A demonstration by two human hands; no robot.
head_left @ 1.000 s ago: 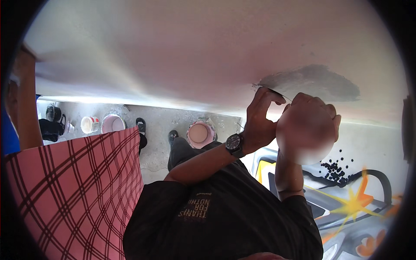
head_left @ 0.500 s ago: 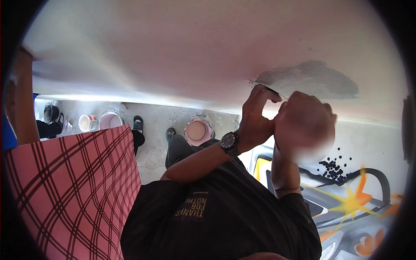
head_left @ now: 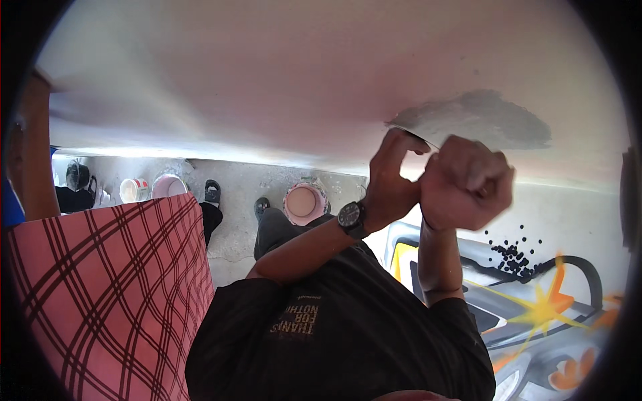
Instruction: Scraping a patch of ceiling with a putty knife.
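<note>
A thin flat blade (head_left: 418,138), seen edge-on, lies close to the pale wall (head_left: 267,87) at the lower left edge of a damp-looking grey patch (head_left: 488,117). My left hand (head_left: 391,167), a black watch (head_left: 350,217) on its wrist, has its fingers bent up against the blade. The blade's other end runs to my right hand (head_left: 465,184), which is closed in a fist around it. Any handle is hidden inside that fist. Both hands meet at the heels, just below the grey patch.
Pink-stained buckets (head_left: 304,204) and a white tub (head_left: 134,190) stand on the grey floor. At left are a person's arm (head_left: 37,154) and a pink checked cloth (head_left: 114,287). A painted mural (head_left: 542,311) covers the wall at right.
My right fist, blurred before, now shows sharply and sits slightly further left. The left hand and blade have shifted marginally left and up in the picture; the grip looks the same.
</note>
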